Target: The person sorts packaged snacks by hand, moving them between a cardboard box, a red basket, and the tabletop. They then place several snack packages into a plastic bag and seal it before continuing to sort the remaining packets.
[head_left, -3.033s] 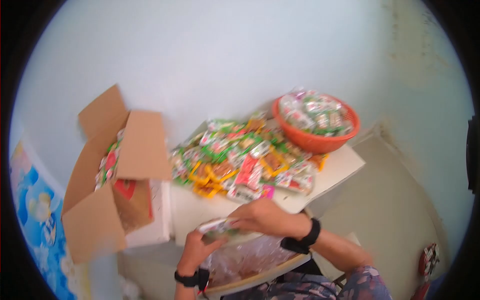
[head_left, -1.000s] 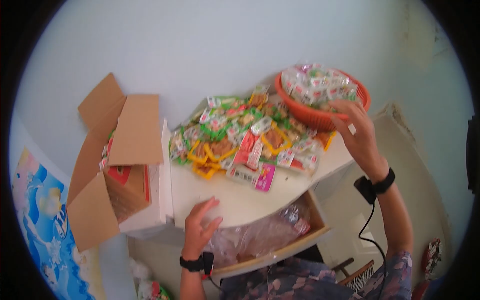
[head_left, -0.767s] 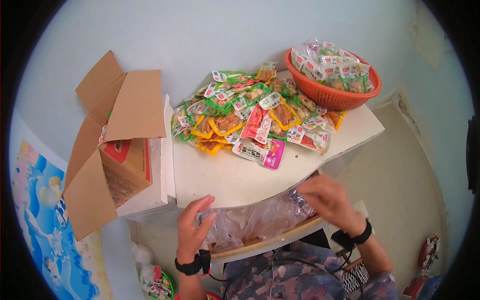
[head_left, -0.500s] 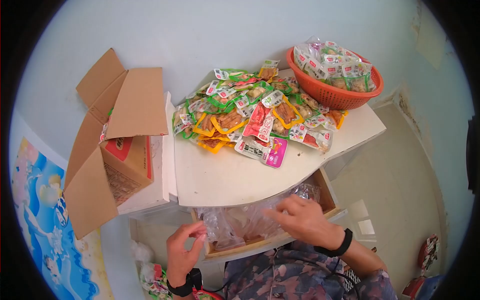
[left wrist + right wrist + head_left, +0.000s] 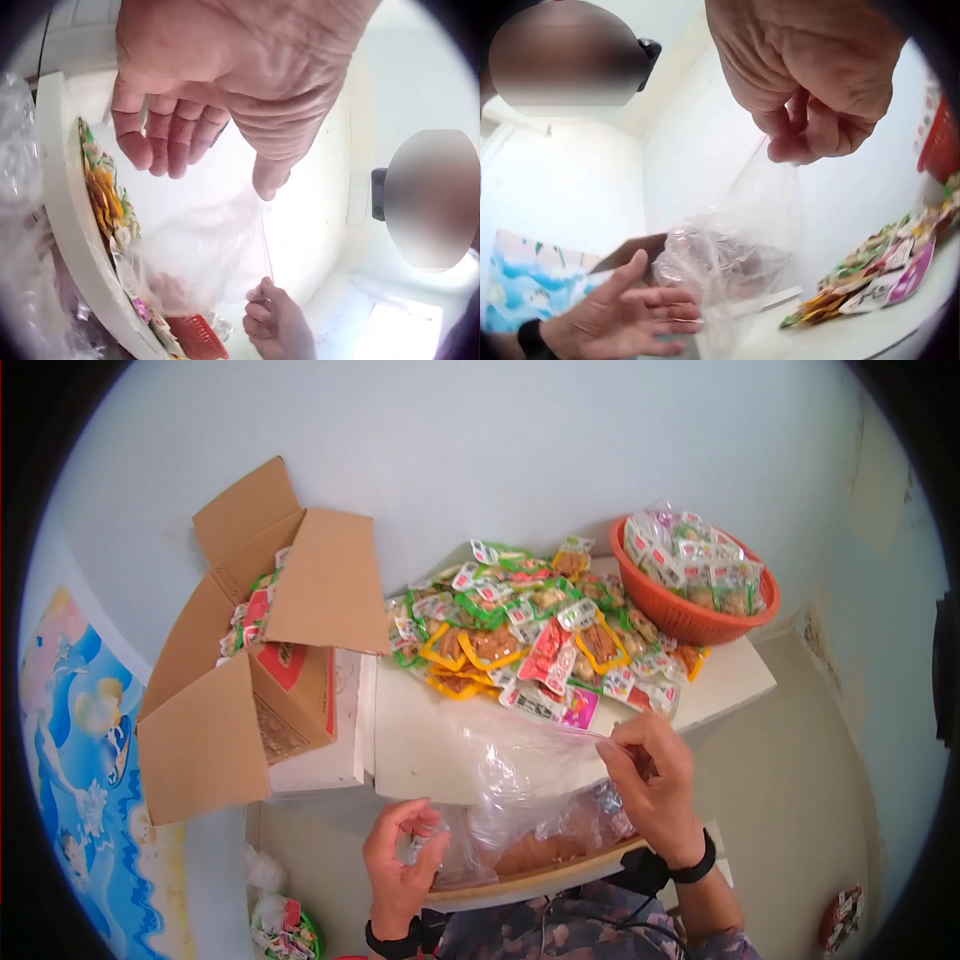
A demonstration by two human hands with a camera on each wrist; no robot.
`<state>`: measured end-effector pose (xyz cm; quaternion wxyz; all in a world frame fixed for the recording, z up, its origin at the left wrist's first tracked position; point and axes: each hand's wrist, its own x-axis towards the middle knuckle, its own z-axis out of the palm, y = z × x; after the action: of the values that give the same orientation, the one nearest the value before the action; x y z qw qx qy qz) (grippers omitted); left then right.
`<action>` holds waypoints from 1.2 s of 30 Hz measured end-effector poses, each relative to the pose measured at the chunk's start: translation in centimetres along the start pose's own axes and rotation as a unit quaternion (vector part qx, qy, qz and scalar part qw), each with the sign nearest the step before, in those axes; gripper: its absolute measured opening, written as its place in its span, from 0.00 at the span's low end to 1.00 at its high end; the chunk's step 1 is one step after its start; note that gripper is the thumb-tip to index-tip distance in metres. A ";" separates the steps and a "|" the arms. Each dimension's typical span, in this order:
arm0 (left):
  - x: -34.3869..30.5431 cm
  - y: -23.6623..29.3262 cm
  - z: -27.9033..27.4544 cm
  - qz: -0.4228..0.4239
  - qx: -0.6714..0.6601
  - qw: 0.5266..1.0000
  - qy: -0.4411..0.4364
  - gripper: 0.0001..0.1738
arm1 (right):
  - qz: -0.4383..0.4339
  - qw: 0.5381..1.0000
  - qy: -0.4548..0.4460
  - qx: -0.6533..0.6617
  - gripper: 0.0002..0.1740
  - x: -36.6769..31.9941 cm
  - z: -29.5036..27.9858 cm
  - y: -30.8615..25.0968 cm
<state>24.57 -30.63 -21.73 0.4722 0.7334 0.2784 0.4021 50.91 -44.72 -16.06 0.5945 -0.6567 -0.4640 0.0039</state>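
Note:
A clear plastic bag (image 5: 505, 760) hangs spread above the drawer (image 5: 570, 875), overlapping the front of the white table in the head view. My right hand (image 5: 655, 785) pinches the bag's top edge between thumb and fingertips, and in the right wrist view the bag (image 5: 772, 217) drops from those fingers. To the bag's left is my left hand (image 5: 402, 865), with loosely bent fingers and the thumb apart. In the right wrist view the left hand (image 5: 622, 311) has its fingers extended beside the bag. More clear bags lie in the drawer.
Several vacuum-packed snack packets (image 5: 545, 650) are heaped on the white table (image 5: 430, 750). An orange basket (image 5: 690, 622) full of packets stands at the back right. At left is an open cardboard box (image 5: 325, 585) with packets inside. A green basket (image 5: 315, 940) sits on the floor.
My right hand has come from the orange basket down to the drawer and lifted a clear bag from it. The small packet seen earlier between both hands has left them.

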 end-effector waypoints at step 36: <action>5.0 -1.4 10.5 -0.060 0.016 0.997 -0.035 0.13 | 0.012 0.998 -0.047 -0.046 0.07 -9.6 7.5 3.6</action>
<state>36.15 -31.04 -23.82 0.4926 0.7365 0.3119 0.3429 43.49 -44.32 -26.35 0.5411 -0.6879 -0.4833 0.0203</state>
